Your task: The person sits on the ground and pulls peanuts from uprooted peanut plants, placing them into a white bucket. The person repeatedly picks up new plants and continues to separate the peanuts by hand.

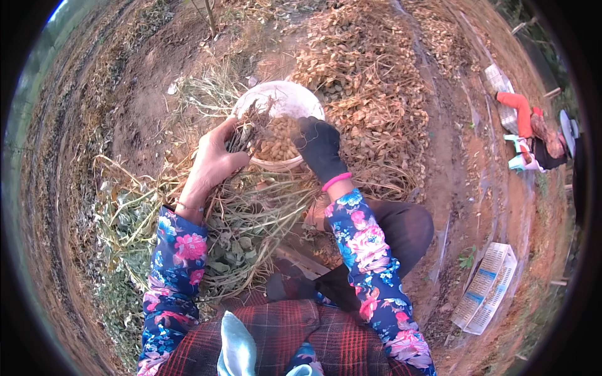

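A white basin (302, 97) stands on the ground before me, holding a heap of peanuts in their shells (276, 144). My bare left hand (214, 152) grips a bunch of dried peanut plants by the root end (251, 123), which hangs over the basin's left side. My right hand (320, 146), in a dark glove with a pink band at the wrist, is over the basin's right rim. Its fingers are curled and blurred, and whatever they may hold is hidden. Green-and-straw peanut vines (244, 244) lie below my left hand.
Dry picked vines (367, 89) are heaped beyond the basin to the right. White plastic crates (487, 289) rest at the lower right. Farther off, a person in orange sleeves (519, 108) sits beside another white crate (501, 84). My bent knee (414, 230) is near my right forearm.
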Tool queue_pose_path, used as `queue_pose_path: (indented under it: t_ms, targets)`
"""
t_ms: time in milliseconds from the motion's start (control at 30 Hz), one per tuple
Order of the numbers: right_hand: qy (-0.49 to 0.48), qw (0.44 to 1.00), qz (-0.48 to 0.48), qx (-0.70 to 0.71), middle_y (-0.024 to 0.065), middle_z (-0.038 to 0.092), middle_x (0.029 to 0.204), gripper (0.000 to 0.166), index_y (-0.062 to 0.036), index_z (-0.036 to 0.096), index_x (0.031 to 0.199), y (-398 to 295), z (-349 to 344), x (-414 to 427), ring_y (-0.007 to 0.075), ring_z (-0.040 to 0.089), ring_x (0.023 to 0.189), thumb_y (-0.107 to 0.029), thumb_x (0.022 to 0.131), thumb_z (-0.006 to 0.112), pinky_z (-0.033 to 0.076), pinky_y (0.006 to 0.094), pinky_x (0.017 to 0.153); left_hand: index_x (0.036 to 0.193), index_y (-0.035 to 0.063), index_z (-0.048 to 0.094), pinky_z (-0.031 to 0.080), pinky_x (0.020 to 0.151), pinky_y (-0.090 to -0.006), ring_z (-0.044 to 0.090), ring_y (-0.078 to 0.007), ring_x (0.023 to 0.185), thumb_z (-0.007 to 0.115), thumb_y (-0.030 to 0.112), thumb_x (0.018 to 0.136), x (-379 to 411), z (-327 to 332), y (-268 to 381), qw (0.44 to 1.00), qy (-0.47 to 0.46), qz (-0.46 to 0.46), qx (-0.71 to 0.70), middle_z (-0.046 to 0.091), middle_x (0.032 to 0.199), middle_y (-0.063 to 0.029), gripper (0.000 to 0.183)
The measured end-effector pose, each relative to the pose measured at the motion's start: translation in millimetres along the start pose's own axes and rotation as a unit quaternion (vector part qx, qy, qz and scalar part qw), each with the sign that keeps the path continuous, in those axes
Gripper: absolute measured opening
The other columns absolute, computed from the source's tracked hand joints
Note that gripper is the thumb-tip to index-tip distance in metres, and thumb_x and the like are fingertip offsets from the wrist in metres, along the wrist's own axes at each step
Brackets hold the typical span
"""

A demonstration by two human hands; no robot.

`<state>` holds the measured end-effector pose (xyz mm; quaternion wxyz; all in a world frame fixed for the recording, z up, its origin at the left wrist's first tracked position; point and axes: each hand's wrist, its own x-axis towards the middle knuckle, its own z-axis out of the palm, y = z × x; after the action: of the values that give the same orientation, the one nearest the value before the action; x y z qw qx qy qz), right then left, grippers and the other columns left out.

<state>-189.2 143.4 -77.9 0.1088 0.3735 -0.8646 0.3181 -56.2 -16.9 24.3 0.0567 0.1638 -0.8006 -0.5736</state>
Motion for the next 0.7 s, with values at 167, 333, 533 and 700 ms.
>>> queue_pose_path:
  t_ms: [167, 333, 533, 700]
  targets:
    - [0.033, 0.994, -0.037, 0.101, 0.0136, 0.061, 0.086, 0.031, -0.0061, 0.060, 0.092, 18.3, 1.4, 1.6, 0.0306, 0.059, 0.080, -0.024, 0.068, 0.066, 0.047, 0.0379, 0.069, 0.110, -0.0057, 0.052, 0.041, 0.073, -0.0215, 0.053, -0.0114, 0.080, 0.055, -0.001, 0.055, 1.6, 2.8, 5.7, 0.996, -0.016, -0.031, -0.081, 0.059, 0.090, -0.0067, 0.055]
    - [-0.072, 0.946, 0.028, 0.315, 0.0089, 0.059, 0.108, 0.050, -0.0046, 0.054, 0.112, -1.1, -22.6, 21.0, 0.0185, 0.059, 0.095, -0.025, 0.070, 0.073, 0.046, 0.0301, 0.082, 0.106, -0.0034, 0.053, 0.043, 0.070, -0.0201, 0.055, -0.0119, 0.078, 0.051, -0.006, 0.052, -10.6, -0.5, 10.3, 0.977, 0.038, -0.069, -0.200, 0.059, 0.089, -0.0048, 0.054]
    - [-0.132, 0.922, -0.049, 0.361, 0.0134, 0.054, 0.118, 0.071, -0.0014, 0.046, 0.122, -5.2, -29.7, 35.6, 0.0195, 0.054, 0.105, -0.029, 0.064, 0.078, 0.045, 0.0287, 0.085, 0.101, -0.0019, 0.053, 0.043, 0.061, -0.0199, 0.054, -0.0116, 0.068, 0.054, -0.005, 0.049, -4.8, -16.1, -1.0, 0.971, -0.016, -0.056, -0.231, 0.060, 0.081, -0.0048, 0.052]
    - [-0.159, 0.809, -0.034, 0.565, 0.0118, 0.058, 0.108, 0.073, -0.0038, 0.049, 0.120, -4.7, -5.5, 37.7, 0.0176, 0.056, 0.097, -0.042, 0.064, 0.076, 0.045, 0.0295, 0.083, 0.098, -0.0017, 0.053, 0.042, 0.059, -0.0192, 0.053, -0.0109, 0.062, 0.054, -0.004, 0.048, -2.0, -19.9, -7.9, 0.972, -0.046, -0.048, -0.227, 0.058, 0.076, -0.0033, 0.050]
